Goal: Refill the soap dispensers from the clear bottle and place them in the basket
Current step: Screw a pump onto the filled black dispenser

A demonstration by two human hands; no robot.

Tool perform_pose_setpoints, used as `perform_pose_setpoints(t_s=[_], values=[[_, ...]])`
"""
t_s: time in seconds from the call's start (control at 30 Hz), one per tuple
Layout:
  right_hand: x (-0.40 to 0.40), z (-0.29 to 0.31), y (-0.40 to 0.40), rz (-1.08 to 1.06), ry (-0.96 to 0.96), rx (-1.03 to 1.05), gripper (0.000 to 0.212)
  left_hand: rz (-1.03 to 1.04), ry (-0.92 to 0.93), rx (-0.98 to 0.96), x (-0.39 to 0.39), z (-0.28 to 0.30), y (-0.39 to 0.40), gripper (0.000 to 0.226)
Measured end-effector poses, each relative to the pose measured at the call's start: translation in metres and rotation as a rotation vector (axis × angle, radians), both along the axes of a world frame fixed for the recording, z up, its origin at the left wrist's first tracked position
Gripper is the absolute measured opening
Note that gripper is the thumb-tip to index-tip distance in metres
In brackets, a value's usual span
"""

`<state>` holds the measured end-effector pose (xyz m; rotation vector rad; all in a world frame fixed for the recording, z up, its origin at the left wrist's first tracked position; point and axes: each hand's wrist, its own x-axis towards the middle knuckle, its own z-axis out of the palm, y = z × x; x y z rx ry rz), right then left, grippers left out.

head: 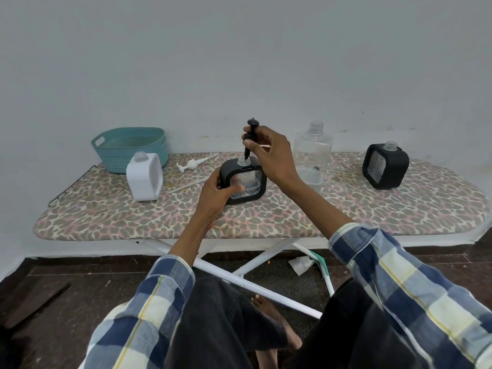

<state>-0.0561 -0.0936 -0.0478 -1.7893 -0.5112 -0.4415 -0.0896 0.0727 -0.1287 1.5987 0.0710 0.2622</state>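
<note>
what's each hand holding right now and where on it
Right hand pinches the black pump by its collar, tube entering the neck. Left hand grips the black dispenser by its left side.

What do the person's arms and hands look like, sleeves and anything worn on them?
Both hands, left hand and right hand, are bare: no gloves, and no rings or watch visible. Both arms wear a plaid shirt in navy, light blue, cream and thin yellow lines, with sleeves pushed partway up the forearms.
</note>
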Motion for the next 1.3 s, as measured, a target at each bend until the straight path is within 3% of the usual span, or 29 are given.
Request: perform_pose_setpoints(t_s=[0.13, 0.33, 0.47, 0.7, 0.93, 1.13, 1.3], values=[[0.003, -0.001, 0.000, 0.009, 0.006, 0.002, 0.031, 0.002, 0.003, 0.003, 0.001, -0.001, 0.001, 0.058], [0.004, -0.015, 0.008, 0.073, -0.026, -0.199, 0.032, -0.005, -0.004, 0.031, 0.001, -0.002, 0.002, 0.062], [0.004, -0.032, 0.008, 0.078, 0.032, -0.086, 0.026, 0.007, -0.014, 0.069, 0.000, -0.002, 0.001, 0.058], [0.011, -0.034, 0.006, 0.069, 0.037, -0.087, 0.023, 0.005, -0.019, 0.093, 0.000, -0.003, 0.001, 0.056], [0.018, -0.035, 0.007, 0.026, 0.063, -0.055, 0.047, 0.015, -0.027, 0.117, 0.000, -0.003, 0.001, 0.058], [0.015, -0.039, 0.009, 0.077, 0.081, -0.053, 0.042, 0.015, -0.031, 0.126, 0.001, -0.004, 0.001, 0.054], [0.017, -0.039, 0.003, 0.127, 0.172, 0.055, 0.022, 0.006, -0.025, 0.120, 0.003, -0.005, 0.002, 0.054]])
